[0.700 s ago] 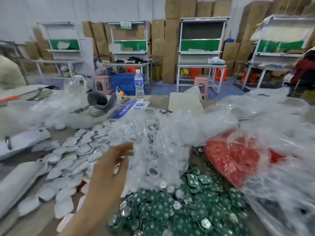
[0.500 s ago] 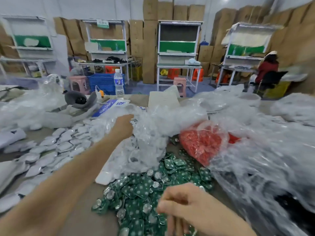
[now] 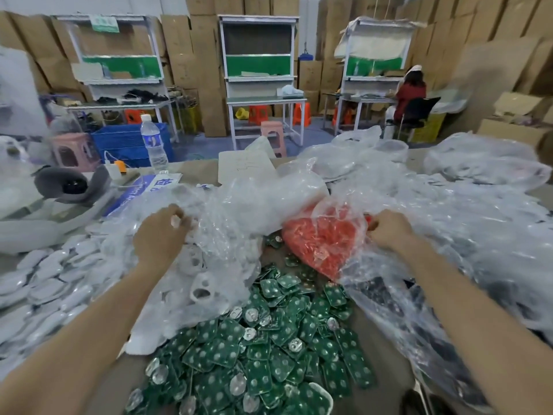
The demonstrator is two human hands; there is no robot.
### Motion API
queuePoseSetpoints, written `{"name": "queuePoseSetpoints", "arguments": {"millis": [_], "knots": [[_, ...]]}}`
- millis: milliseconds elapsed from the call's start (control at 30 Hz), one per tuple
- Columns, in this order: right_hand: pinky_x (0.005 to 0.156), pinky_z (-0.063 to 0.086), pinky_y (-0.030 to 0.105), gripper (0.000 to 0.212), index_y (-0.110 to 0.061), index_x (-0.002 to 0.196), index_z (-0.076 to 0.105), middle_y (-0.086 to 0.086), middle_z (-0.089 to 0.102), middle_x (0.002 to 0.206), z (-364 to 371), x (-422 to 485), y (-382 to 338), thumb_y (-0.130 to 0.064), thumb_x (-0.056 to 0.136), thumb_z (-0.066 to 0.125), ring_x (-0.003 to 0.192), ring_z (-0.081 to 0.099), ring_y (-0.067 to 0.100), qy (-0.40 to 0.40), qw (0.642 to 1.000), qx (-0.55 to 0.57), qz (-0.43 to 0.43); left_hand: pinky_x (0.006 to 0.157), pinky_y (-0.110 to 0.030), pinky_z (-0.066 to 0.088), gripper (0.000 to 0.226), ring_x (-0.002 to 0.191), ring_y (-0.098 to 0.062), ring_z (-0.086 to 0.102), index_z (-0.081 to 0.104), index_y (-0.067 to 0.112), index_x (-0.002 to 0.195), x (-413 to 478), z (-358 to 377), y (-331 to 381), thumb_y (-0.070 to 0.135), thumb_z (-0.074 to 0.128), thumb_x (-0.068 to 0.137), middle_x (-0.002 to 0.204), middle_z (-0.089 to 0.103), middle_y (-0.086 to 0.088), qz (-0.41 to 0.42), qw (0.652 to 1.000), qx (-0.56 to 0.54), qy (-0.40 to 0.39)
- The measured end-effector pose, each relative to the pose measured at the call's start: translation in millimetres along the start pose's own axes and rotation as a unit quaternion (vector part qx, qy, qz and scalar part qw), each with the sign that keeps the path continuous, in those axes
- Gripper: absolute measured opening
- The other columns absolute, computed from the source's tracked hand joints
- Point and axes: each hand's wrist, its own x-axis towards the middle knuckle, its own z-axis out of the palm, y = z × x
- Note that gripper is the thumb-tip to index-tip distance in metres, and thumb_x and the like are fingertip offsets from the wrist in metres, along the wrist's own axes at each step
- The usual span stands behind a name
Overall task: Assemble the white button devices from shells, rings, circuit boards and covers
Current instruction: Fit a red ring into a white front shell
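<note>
Circuit boards [image 3: 263, 348] are heaped right up front, and behind that heap two plastic bags sit side by side: the bag of shells [image 3: 209, 244] behind-left with the left hand [image 3: 160, 235] gripping its top, and the bag of small parts [image 3: 323, 241] behind-right with the right hand [image 3: 389, 230] gripping its edge. Left of the heap lies a spread of covers [image 3: 51, 280], right of it a big crumpled bag [image 3: 454, 253], and far behind-left stands a water bottle [image 3: 154, 145].

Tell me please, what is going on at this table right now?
A person handles bags of parts with both bare hands. The left hand grips the crinkled clear plastic bag of white shells; the right hand grips the clear bag of small red parts. Green square circuit boards lie heaped in front, flat white covers at the left. No device is in hand yet.
</note>
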Motion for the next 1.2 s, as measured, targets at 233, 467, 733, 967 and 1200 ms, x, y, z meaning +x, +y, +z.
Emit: {"name": "queuePoseSetpoints", "arguments": {"millis": [233, 467, 733, 967, 1200], "knots": [[0.057, 0.038, 0.022, 0.021, -0.006, 0.082, 0.075, 0.002, 0.054, 0.057, -2, 15, -10, 0.006, 0.08, 0.058, 0.052, 0.047, 0.012, 0.013, 0.999, -0.036, -0.028, 0.099, -0.028, 0.041, 0.021, 0.12, -0.023, 0.055, 0.045, 0.034, 0.074, -17, -37, 21, 0.027, 0.057, 0.089, 0.119, 0.062, -0.001, 0.104, 0.944, -0.243, 0.198], [0.077, 0.046, 0.025, 0.014, -0.002, 0.096, 0.075, 0.017, 0.073, 0.095, -20, 4, -12, -0.005, 0.086, 0.066, 0.088, 0.066, 0.03, 0.116, 0.992, 0.054, -0.012, 0.045, -0.017, 0.046, 0.019, 0.047, -0.002, 0.056, 0.059, 0.04, 0.071, -107, -70, 99, 0.043, 0.077, 0.072, 0.077, 0.067, 0.015, 0.074, 0.859, -0.504, -0.046], [0.058, 0.054, 0.017, 0.019, -0.026, 0.085, 0.074, -0.006, 0.073, 0.07, 12, -105, -65, -0.007, 0.083, 0.071, 0.058, 0.069, 0.008, 0.06, 0.871, 0.472, -0.118, 0.069, -0.025, 0.058, 0.023, 0.08, -0.006, 0.069, 0.07, 0.033, 0.087, -137, 4, 100, 0.01, 0.068, 0.089, 0.095, 0.07, 0.017, 0.017, 0.846, -0.441, -0.3], [0.065, 0.056, 0.019, 0.025, -0.03, 0.08, 0.078, -0.003, 0.075, 0.076, 61, -109, -74, -0.005, 0.082, 0.072, 0.066, 0.072, 0.014, -0.043, 0.835, 0.541, -0.086, 0.057, -0.03, 0.06, 0.025, 0.076, -0.02, 0.073, 0.057, 0.026, 0.096, -137, 17, 80, 0.002, 0.061, 0.093, 0.099, 0.067, -0.009, -0.065, 0.823, -0.494, -0.272], [0.061, 0.054, 0.018, 0.029, -0.029, 0.083, 0.077, -0.003, 0.074, 0.074, 71, -113, -75, -0.002, 0.085, 0.068, 0.063, 0.069, 0.013, -0.066, 0.845, 0.516, -0.12, 0.069, -0.026, 0.059, 0.025, 0.086, -0.016, 0.071, 0.071, 0.02, 0.094, -134, 24, 74, 0.003, 0.053, 0.097, 0.101, 0.068, -0.011, -0.101, 0.796, -0.535, -0.263]]}}
